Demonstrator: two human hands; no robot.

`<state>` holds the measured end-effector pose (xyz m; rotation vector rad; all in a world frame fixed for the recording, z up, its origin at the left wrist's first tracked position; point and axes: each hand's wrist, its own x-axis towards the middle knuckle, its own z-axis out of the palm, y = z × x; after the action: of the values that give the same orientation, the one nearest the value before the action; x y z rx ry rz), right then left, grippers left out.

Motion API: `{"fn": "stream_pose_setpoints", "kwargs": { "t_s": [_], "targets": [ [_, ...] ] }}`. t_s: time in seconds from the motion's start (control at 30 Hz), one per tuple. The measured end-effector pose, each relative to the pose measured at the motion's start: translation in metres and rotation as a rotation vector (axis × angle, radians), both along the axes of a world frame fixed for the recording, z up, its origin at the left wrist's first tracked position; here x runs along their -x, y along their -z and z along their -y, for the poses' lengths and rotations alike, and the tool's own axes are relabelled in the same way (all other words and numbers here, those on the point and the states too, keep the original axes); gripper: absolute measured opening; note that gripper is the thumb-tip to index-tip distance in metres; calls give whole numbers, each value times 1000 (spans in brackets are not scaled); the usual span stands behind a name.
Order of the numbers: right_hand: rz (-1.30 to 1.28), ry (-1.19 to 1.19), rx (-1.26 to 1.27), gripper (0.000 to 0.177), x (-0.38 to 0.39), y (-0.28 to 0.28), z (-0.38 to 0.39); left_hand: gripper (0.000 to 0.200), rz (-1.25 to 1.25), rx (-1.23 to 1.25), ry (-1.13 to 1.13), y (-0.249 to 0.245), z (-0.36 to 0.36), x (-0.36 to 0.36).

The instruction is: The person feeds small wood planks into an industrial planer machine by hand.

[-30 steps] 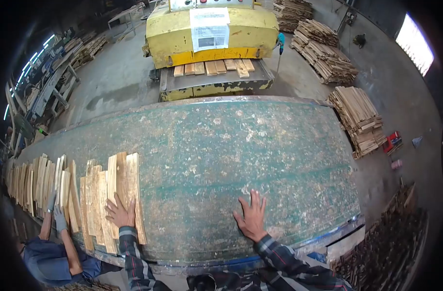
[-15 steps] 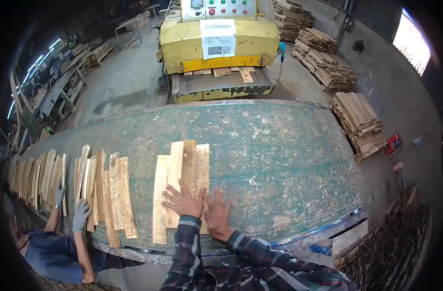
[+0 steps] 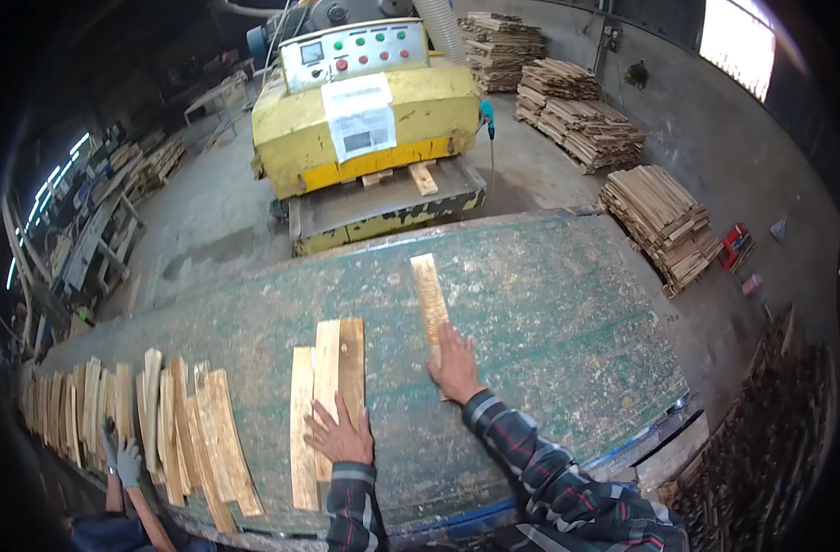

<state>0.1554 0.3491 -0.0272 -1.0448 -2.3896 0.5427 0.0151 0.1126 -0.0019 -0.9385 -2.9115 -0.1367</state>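
Observation:
My left hand [image 3: 340, 434] lies flat with spread fingers on a group of wooden boards. In that group, a pale board [image 3: 303, 396] sits at the left, a longer light board [image 3: 327, 354] in the middle and a browner board [image 3: 352, 354] with a dark knot at the right. Off to the right, a single rough-faced board [image 3: 427, 290] lies apart on the green worktable [image 3: 549, 313]. My right hand [image 3: 457, 366] rests on its near end, fingers stretched out, covering part of it.
A yellow machine [image 3: 364, 110] with a button panel stands beyond the table, boards on its bed. More boards [image 3: 208, 432] lie to the left, where a co-worker's gloved hands [image 3: 125, 460] touch some. Stacked wood [image 3: 659, 221] stands on the floor at right.
My right hand has slid one board away from the group, to the right and farther from me. My left hand stays on the remaining boards. The view has turned and tilted.

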Motion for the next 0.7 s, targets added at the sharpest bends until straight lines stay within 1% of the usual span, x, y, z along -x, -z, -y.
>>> {"fn": "stream_pose_setpoints", "kwargs": {
  "t_s": [0.1,0.13,0.3,0.37,0.57,0.63,0.67,0.7],
  "targets": [
    [43,48,-31,74,6,10,-84,71,18,23,-5,-5,-2,-3],
    [40,62,-42,74,10,13,-111,75,149,28,-30,-15,-4,-3],
    [87,48,-60,73,56,9,-219,75,125,50,-53,-15,-8,-4],
    [56,69,-70,72,81,11,-253,73,141,56,-68,-32,-14,-10],
    [110,90,-186,70,138,21,-321,70,88,57,-79,-27,-20,-9],
    [136,104,-171,69,150,17,-333,69,61,38,-65,-26,-17,-11],
    [144,111,-168,68,155,13,-333,69,-3,49,-49,-21,-13,-9],
    [126,124,-144,66,156,9,-330,70,29,48,-55,-18,-10,-5]
  ]
}}
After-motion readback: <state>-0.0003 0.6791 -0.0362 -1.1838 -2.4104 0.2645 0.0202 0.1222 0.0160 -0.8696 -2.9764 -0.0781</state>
